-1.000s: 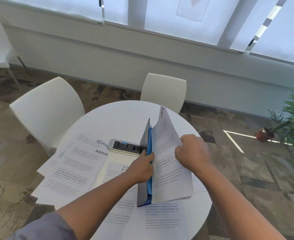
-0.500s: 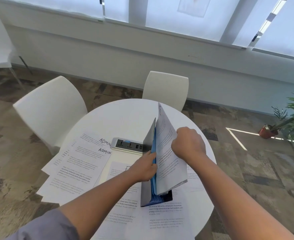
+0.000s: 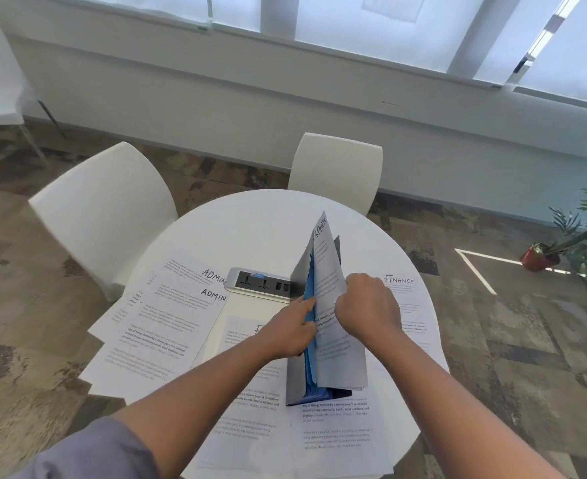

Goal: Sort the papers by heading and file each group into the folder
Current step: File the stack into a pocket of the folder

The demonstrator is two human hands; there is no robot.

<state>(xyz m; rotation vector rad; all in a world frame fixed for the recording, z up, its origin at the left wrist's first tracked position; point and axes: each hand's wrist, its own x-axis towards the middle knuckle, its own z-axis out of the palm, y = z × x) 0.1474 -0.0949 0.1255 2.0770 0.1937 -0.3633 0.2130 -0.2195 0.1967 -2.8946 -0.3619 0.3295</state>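
Folder, grey, standing on round table; left hand fingers parting blue dividers; right hand gripping SPORTS sheets. ADMIN papers left.

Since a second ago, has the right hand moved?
Yes. The right hand, gripping the SPORTS papers, moved left toward the power socket panel, uncovering the FINANCE sheet.
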